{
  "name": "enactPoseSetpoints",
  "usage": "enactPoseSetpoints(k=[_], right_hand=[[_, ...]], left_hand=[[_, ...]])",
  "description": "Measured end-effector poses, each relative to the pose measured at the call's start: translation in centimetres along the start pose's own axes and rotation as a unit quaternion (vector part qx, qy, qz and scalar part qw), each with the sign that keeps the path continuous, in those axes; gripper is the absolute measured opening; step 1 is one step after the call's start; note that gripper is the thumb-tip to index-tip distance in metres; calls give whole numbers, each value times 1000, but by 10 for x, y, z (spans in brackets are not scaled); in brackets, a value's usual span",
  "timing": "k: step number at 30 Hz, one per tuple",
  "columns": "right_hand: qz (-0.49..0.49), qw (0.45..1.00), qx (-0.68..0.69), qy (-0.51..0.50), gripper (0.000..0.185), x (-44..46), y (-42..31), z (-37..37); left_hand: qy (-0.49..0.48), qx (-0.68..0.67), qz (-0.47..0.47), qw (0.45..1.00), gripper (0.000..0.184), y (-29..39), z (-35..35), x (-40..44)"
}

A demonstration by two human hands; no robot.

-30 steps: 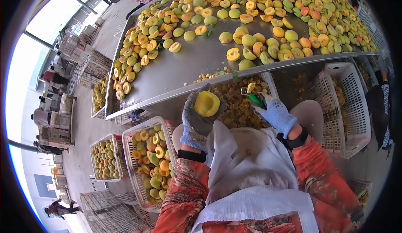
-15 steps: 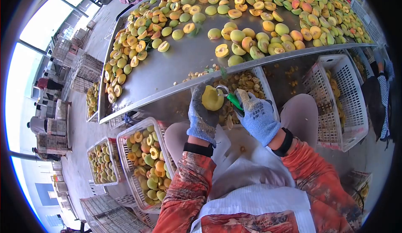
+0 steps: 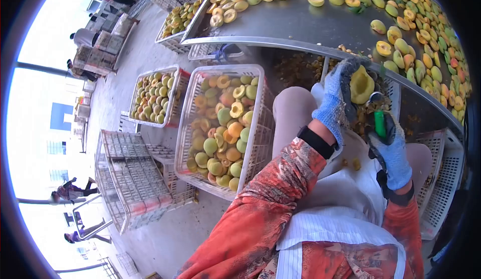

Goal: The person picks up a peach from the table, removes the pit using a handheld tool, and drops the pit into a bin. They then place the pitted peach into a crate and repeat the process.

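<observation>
My left hand (image 3: 336, 97), in a blue and grey work glove, is closed around a yellow peach half (image 3: 362, 85). The cut face with its hollow is turned toward me, and no stone shows in it. In my gloved right hand (image 3: 392, 151) is a green-handled pitting spoon (image 3: 380, 123) with a metal loop at its tip. That loop lies close to the lower right edge of the peach half; whether they touch I cannot tell. Below my hands, partly covered by them, a crate (image 3: 395, 100) contains stones and scraps.
A metal table (image 3: 300, 24) bearing many cut peaches spans the far side. To my left stands a white crate (image 3: 261, 86) of peach halves, with a smaller full crate (image 3: 175, 86) beyond. Stacked crates (image 3: 133, 173) are lower left; another crate (image 3: 443, 178) is at right. People appear far left.
The view has swung left, bringing the crates further into sight. The peach piece now shows its hollowed face, and the spoon has drawn back to its lower edge.
</observation>
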State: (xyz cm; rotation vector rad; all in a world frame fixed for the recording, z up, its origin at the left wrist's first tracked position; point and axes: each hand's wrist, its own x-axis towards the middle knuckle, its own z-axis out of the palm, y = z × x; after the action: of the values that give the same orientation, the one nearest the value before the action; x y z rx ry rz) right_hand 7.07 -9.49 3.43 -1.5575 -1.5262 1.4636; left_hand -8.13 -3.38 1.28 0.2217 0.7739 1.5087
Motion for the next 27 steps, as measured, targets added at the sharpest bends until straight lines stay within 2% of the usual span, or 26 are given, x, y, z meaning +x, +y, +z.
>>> enactPoseSetpoints(k=[1,2,3,4,5,6,7,8,9,10,11,12,13,14,15,16,17,18,19,20,21,23,24,25,27], right_hand=[[-31,996,78,32,31,0,3,-1],[-62,983,156,68,32,3,8,-4],[-63,985,151,61,32,9,21,-12],[-68,983,165,53,35,17,41,-23],[-70,980,177,48,38,23,53,-31],[-63,982,171,46,38,24,57,-37],[-39,988,143,32,38,22,58,-43],[-13,993,114,19,39,19,59,-44],[-3,994,107,19,39,16,59,-42],[-2,995,101,19,38,15,56,-39],[-6,995,97,24,37,15,53,-37],[-9,993,116,3,32,17,53,-33],[-20,991,134,2,28,18,53,-32],[7,991,135,-5,29,15,43,-32],[33,990,137,-3,30,13,30,-30],[29,989,144,26,31,11,24,-27],[11,991,131,38,30,15,34,-29],[-5,992,122,38,29,19,41,-33],[26,991,128,34,28,18,35,-37],[60,988,141,19,27,16,34,-37],[55,987,151,29,27,16,38,-40],[72,986,145,28,28,18,50,-45],[-16,997,56,41,36,22,67,-47],[-18,997,65,49,36,23,73,-49],[-22,998,-44,40,36,24,80,-55]], left_hand=[[-73,4,92,993,23,3,-36,19],[-63,124,196,971,23,31,-57,6],[-50,93,133,986,23,74,-72,-25],[42,130,107,985,21,101,-96,-42],[113,256,219,935,19,111,-161,-34],[203,340,231,889,21,126,-210,-48],[217,570,330,720,26,131,-282,-64],[375,434,166,802,36,141,-303,-87],[387,547,192,717,44,134,-358,-104],[347,605,167,697,50,120,-391,-126],[323,702,17,635,52,107,-387,-143],[277,778,-125,550,55,93,-379,-157],[198,890,-23,410,60,66,-418,-167],[248,873,-99,407,63,70,-384,-164],[247,856,-100,442,61,72,-401,-154],[274,836,-223,419,54,81,-392,-131],[260,842,-190,433,46,92,-392,-116],[239,849,-160,444,43,105,-339,-93],[229,853,-135,449,40,118,-291,-76],[209,854,-35,475,36,120,-268,-50],[191,846,60,495,32,121,-245,-27],[62,700,242,669,34,106,-188,35],[20,673,239,700,34,95,-146,61],[-24,644,233,728,34,80,-101,86],[-71,668,181,718,32,42,-26,136]])
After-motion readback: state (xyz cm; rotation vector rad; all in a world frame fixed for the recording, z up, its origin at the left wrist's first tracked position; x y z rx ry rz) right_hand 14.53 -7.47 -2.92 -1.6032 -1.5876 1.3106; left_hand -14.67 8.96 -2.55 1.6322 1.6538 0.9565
